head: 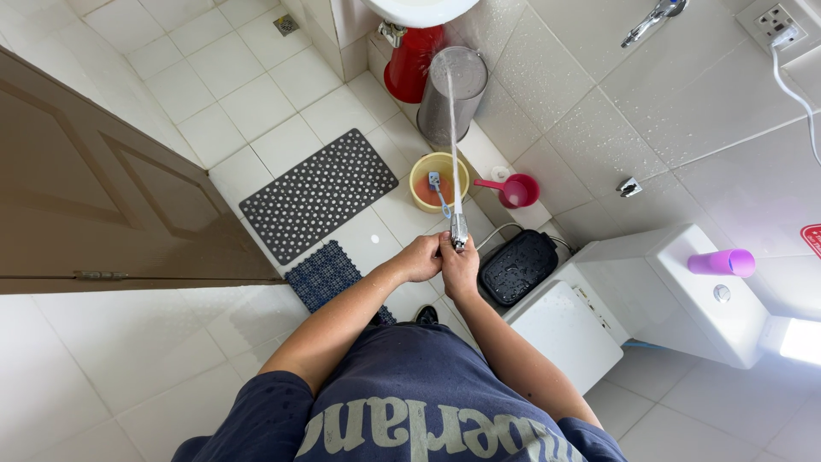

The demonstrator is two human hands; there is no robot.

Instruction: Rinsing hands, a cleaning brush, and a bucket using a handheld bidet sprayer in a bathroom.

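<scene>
White tile fills the head view, floor and wall alike, and you stand over it in a dark blue shirt with pale lettering at the bottom of the frame. Your two hands meet just below the centre: your left hand (419,258) is curled shut, pressed against your right hand (460,267), which is closed around the handle of a metal spray nozzle (459,231). The nozzle sticks up out of your right fist, and a thin jet of water (450,128) runs from it straight up the frame to a steel bin (451,92) in the upper centre. A pale hose trails from the nozzle toward the right of your hands.

Just beside the steel bin, to its left, sits a red container (409,67) under the rim of a white basin (419,8) at the top edge. Between the bin and your hands stands a yellow bucket (438,164) with orange inside and a small brush lying in it; a pink scoop (513,190) lies near it to the right. A dark grey dotted mat (318,193) lies left of the bucket, with a smaller blue mat (323,275) touching its lower corner. Right of your hands is a black wet toilet lid (518,267), then the white cistern (684,299) with a purple cup (723,262) lying on it. A brown door (94,197) takes the left side
</scene>
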